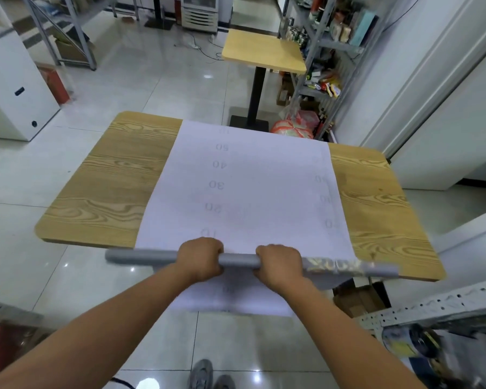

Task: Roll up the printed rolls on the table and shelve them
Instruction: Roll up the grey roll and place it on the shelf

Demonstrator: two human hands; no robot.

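1. Surface (pixel 104 192): a wood-grain top with rounded corners, standing on a pale, glossy tiled floor (pixel 152 80).
2. Printed roll (pixel 244 186): its white sheet lies flat down the middle of the surface, from the far edge to the near edge. Faint numerals, 10 to 50, show through in reverse. The near end hangs off the near edge, below the forearms.
3. Grey tube (pixel 141 257): it lies crosswise over the sheet at the near edge and sticks out past the sheet on both sides. A patterned patch on its right part is too blurred to read.
4. Left hand (pixel 201 258): fingers curled over the tube, grasping it.
5. Right hand (pixel 278 263): grasping the tube in the same way, near the left hand, with a short bare stretch of tube between them.
6. Room, far side: a smaller yellow-topped table (pixel 264 51) on a black pedestal stands beyond the surface.
7. Room, right: a metal rack (pixel 320 43) stocked with mixed goods, with a pink-orange bag (pixel 295 127) at its foot.
8. Room, left: a white cabinet (pixel 11 94).
9. Lower right corner: a perforated metal shelf (pixel 432 307); its contents are blurred.
10. Bottom edge: grey shoes (pixel 208 374) on the floor.
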